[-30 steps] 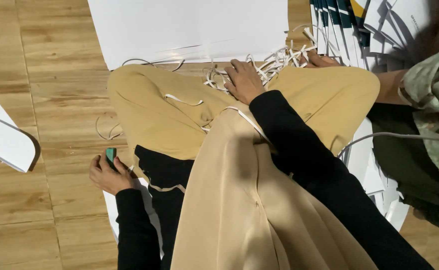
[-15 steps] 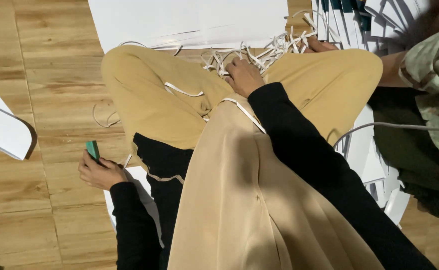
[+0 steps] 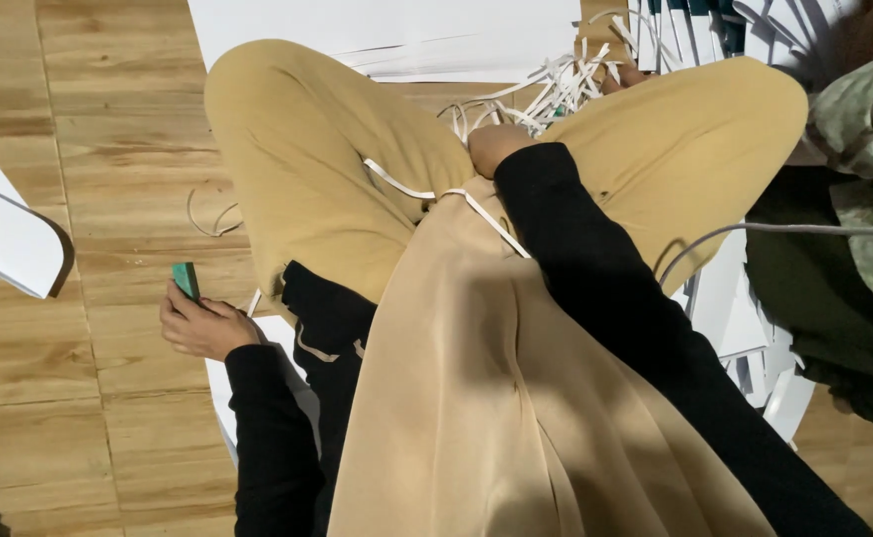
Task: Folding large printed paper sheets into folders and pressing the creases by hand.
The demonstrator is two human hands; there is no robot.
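Head view: small green block (image 3: 187, 279) in left hand (image 3: 200, 323)

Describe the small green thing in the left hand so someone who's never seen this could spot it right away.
Start at the wooden floor left of the bent knee in tan trousers. Just below that knee, the left hand in a black sleeve holds a small green object upright in its fingertips. It is the only green, blocky item there; the things around it are white strips and white sheets.
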